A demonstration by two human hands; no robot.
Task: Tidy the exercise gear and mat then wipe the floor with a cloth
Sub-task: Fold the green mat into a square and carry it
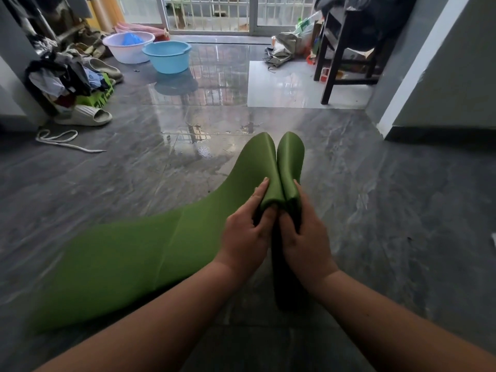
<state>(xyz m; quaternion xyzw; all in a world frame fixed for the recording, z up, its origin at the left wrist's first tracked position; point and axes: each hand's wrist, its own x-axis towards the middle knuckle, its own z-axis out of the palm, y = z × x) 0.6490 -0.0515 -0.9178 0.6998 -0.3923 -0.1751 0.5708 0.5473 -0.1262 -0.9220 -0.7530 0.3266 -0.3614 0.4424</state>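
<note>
A green exercise mat (128,261) lies on the dark tiled floor (375,210), stretching from lower left toward the centre. Its near end is curled up into a tight roll that stands raised between my hands. My left hand (247,232) pinches the roll's left side, thumb under and fingers over. My right hand (306,232) grips the right side of the same roll. A white skipping rope or cord (61,140) lies loose on the floor at the left.
A blue basin (167,56) and a white basin (128,47) stand at the back left. Piled clothes, a green box and slippers (86,116) crowd the left wall. A dark wooden chair (346,49) and bags sit back right. The floor looks wet and glossy.
</note>
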